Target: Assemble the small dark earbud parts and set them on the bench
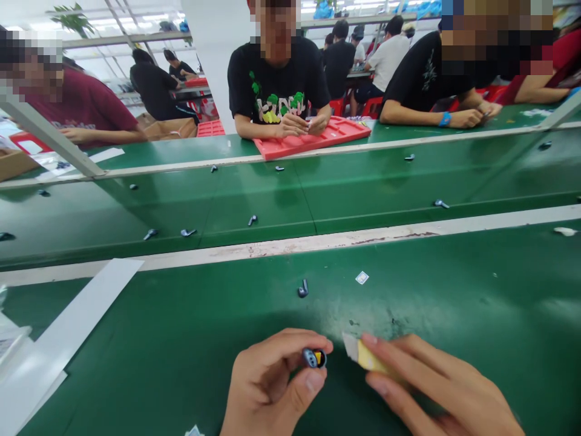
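Two hands low over green bench mat [190, 339]: left hand [267, 387] pinches dark earbud [315, 358] between thumb and forefinger, right hand [436, 387] pinches yellow-white tab [363, 356] just beside it. Loose earbud [302, 288] and small white sticker [362, 277] lie just beyond. Farther out, green conveyor belt [354, 188] carries scattered earbuds; red tray [313, 139] sits before seated workers. Shirt print unreadable.
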`<state>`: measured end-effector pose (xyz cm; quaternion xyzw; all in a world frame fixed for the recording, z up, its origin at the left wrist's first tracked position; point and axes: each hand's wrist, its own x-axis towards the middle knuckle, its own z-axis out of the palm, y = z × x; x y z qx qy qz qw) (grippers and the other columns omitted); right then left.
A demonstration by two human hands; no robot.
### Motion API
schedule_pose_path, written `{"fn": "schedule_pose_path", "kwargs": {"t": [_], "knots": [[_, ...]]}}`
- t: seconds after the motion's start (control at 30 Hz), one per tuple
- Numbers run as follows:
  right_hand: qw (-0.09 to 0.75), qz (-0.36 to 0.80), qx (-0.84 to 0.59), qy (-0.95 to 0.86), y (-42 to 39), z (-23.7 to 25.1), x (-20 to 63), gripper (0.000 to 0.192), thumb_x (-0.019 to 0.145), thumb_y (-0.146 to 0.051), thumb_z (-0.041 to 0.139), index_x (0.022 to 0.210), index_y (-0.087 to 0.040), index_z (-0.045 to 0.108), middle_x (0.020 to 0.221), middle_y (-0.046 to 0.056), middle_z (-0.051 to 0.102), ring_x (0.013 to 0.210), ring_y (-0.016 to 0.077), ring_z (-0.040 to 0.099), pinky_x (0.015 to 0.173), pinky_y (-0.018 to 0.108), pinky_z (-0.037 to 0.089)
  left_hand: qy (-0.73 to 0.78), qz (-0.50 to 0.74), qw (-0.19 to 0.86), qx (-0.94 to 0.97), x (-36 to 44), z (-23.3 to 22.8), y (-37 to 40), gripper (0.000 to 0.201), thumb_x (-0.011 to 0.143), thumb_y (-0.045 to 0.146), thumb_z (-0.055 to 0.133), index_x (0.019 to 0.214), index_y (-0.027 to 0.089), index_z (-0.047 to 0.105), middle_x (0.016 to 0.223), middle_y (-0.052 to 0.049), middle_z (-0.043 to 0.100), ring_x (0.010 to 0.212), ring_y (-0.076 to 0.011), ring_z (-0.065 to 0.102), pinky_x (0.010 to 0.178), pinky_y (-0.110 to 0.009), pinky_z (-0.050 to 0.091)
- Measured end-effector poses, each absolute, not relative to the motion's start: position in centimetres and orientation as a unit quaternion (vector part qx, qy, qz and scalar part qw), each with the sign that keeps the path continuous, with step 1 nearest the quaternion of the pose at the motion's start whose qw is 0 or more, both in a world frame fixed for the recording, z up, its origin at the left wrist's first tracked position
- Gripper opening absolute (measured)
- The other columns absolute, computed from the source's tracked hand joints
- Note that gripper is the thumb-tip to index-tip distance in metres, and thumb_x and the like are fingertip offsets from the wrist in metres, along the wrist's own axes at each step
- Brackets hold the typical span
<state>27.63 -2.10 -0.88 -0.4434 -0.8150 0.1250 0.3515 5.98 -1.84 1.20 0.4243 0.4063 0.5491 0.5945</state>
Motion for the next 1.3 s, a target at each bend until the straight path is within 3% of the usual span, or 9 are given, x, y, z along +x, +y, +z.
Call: {"fn": "schedule_pose_path", "kwargs": {"t": [0.17, 0.27, 0.33, 0.47, 0.6, 0.87, 1.03, 1.13, 1.3], "knots": [[0.312, -0.001, -0.534, -0.786, -0.6, -4.4, 28.6, 0.022, 0.095, -0.024, 0.061, 0.11, -0.019, 0.075, 0.094, 0.012, 0.072, 0.088, 0.0295, 0.062, 0.079, 0.045, 0.053, 0.41, 0.549, 0.539, 0.489, 5.8, 0.7, -1.9, 0.015, 0.086, 0.033, 0.074, 0.098, 0.026, 0.081, 0.095, -0.007, 0.073, 0.072, -0.0138, 0.065, 0.064, -0.02, 0.055], [0.352, -0.004, -0.553, -0.755, -0.6, -4.6, 28.2, 0.019, 0.093, -0.025, 0.062, 0.104, -0.023, 0.077, 0.104, 0.014, 0.072, 0.103, 0.0357, 0.057, 0.088, 0.055, 0.048, 0.399, 0.552, 0.52, 0.515, 5.8, 0.3, -1.8, 0.015, 0.087, 0.031, 0.074, 0.099, 0.026, 0.08, 0.097, -0.008, 0.072, 0.08, -0.017, 0.067, 0.067, -0.022, 0.056], [0.407, 0.116, -0.54, -0.728, -1.2, -3.6, 27.3, 0.02, 0.094, -0.025, 0.06, 0.108, -0.026, 0.075, 0.105, 0.011, 0.072, 0.102, 0.0312, 0.061, 0.088, 0.047, 0.052, 0.386, 0.551, 0.512, 0.534, 5.9, 0.1, -1.8, 0.015, 0.087, 0.031, 0.073, 0.1, 0.026, 0.08, 0.098, -0.009, 0.072, 0.085, -0.0184, 0.068, 0.071, -0.022, 0.056], [0.417, 0.522, -0.443, -0.598, -2.4, -1.5, 24.4, 0.026, 0.101, -0.037, 0.052, 0.118, -0.03, 0.071, 0.095, 0.006, 0.076, 0.082, 0.0191, 0.07, 0.074, 0.028, 0.058, 0.354, 0.54, 0.529, 0.551, 6.5, -0.5, -2.0, 0.019, 0.088, 0.034, 0.072, 0.104, 0.027, 0.08, 0.101, -0.009, 0.068, 0.083, -0.0183, 0.067, 0.074, -0.026, 0.058], [0.443, 0.664, -0.376, -0.471, -2.8, -1.4, 22.4, 0.028, 0.095, -0.045, 0.062, 0.115, -0.03, 0.073, 0.09, 0.005, 0.075, 0.08, 0.017, 0.069, 0.076, 0.026, 0.057, 0.354, 0.552, 0.536, 0.531, 7.0, -0.9, -2.5, 0.024, 0.091, 0.031, 0.069, 0.113, 0.03, 0.076, 0.104, -0.007, 0.062, 0.07, -0.0131, 0.065, 0.063, -0.023, 0.059], [0.525, 0.667, -0.339, -0.405, -3.2, -3.6, 21.0, 0.029, 0.089, -0.044, 0.071, 0.1, -0.018, 0.076, 0.068, 0.004, 0.069, 0.057, 0.0131, 0.064, 0.054, 0.022, 0.052, 0.391, 0.548, 0.457, 0.582, 7.2, -1.1, -3.0, 0.03, 0.095, 0.029, 0.062, 0.123, 0.029, 0.072, 0.105, -0.007, 0.058, 0.063, -0.0099, 0.061, 0.055, -0.02, 0.058], [0.501, 0.668, -0.368, -0.41, -3.4, -2.4, 21.8, 0.029, 0.088, -0.047, 0.071, 0.098, -0.02, 0.074, 0.071, 0.003, 0.069, 0.063, 0.0138, 0.063, 0.06, 0.024, 0.052, 0.397, 0.575, 0.425, 0.576, 6.7, -0.5, -2.8, 0.037, 0.087, 0.021, 0.072, 0.123, 0.029, 0.071, 0.097, -0.005, 0.067, 0.067, -0.0121, 0.065, 0.066, -0.023, 0.061], [0.489, 0.66, -0.393, -0.414, -3.3, -1.7, 22.3, 0.03, 0.088, -0.047, 0.07, 0.097, -0.019, 0.075, 0.068, 0.003, 0.067, 0.063, 0.0144, 0.062, 0.061, 0.024, 0.052, 0.394, 0.578, 0.389, 0.6, 6.1, 0.2, -2.5, 0.031, 0.085, 0.011, 0.072, 0.111, 0.028, 0.076, 0.09, -0.003, 0.073, 0.072, -0.0138, 0.069, 0.067, -0.021, 0.06], [0.495, 0.643, -0.407, -0.421, -3.3, -1.1, 22.2, 0.027, 0.089, -0.045, 0.071, 0.098, -0.021, 0.076, 0.074, 0.003, 0.07, 0.067, 0.0132, 0.063, 0.065, 0.022, 0.053, 0.373, 0.537, 0.335, 0.679, 5.7, 0.8, -2.1, 0.03, 0.08, 0.007, 0.075, 0.104, 0.025, 0.078, 0.097, -0.004, 0.076, 0.073, -0.0149, 0.072, 0.066, -0.02, 0.061]]}}
